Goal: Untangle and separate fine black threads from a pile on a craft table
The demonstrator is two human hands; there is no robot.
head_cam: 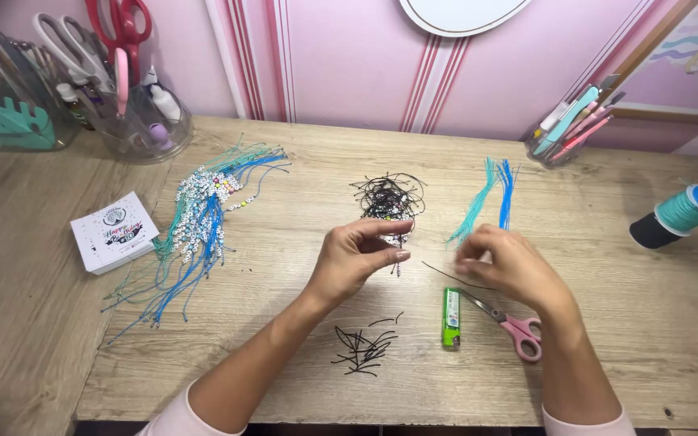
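A light wooden table with visible grain carries a small white printed card box at the left, a spread of blue and teal cords strung with white beads, a tangle of black cords, short black cord offcuts, a green lighter, pink-handled scissors, loose teal and blue cords, and two clear jars holding tools.

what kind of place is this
Probably a home craft desk for making bracelets: a pile of blue and teal beaded cords lies on the wooden table, with pink-handled scissors and jars of scissors against a pink wall.
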